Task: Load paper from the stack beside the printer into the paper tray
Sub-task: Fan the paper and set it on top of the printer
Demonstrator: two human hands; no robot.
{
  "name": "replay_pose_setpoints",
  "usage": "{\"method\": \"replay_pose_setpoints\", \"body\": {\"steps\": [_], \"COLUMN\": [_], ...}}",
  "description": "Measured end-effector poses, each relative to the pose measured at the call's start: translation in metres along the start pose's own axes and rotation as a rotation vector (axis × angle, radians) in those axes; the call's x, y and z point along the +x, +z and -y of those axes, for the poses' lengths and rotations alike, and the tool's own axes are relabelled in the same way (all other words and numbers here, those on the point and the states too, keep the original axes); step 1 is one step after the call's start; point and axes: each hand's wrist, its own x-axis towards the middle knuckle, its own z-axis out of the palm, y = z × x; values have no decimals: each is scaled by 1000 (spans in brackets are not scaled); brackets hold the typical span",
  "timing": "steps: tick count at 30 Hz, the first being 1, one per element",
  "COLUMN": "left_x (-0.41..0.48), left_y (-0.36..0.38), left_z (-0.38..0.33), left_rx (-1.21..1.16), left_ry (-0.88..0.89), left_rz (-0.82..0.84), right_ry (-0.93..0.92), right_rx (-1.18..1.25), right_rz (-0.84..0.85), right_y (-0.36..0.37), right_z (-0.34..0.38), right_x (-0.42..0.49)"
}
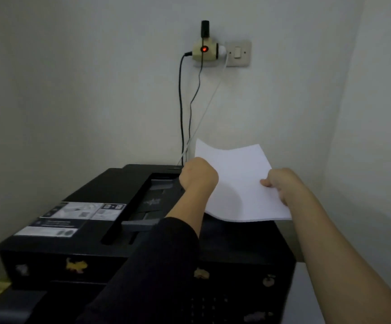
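Pale wall, plug adapter lit red | black printer below | paper sheaf aloft over printer, gripped at opposite edges by left hand, right hand.

red-lit plug adapter, cables, wall switch
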Motion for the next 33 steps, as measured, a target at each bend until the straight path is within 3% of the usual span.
{"method": "replay_pose_setpoints", "body": {"steps": [9,16,20,25,29,33], "left_x": [52,88,92,94,96,95], "left_y": [-78,-125,-123,-105,-103,-96], "left_z": [140,193,221,253,258,258], "left_rx": [75,-283,-440,-503,-524,-604], "left_ry": [-17,46,37,108,195,141], "left_rz": [-197,-374,-365,-214,-228,-267], "right_ry": [-180,-434,-472,-471,-473,-435], "right_rx": [113,279,278,199,151,184], "right_rz": [-36,-156,-138,-75,-56,-53], "right_y": [161,239,266,283,282,280], "right_z": [62,85,75,57,58,50], "right_x": [-63,-101,-109,-108,-102,-99]}}
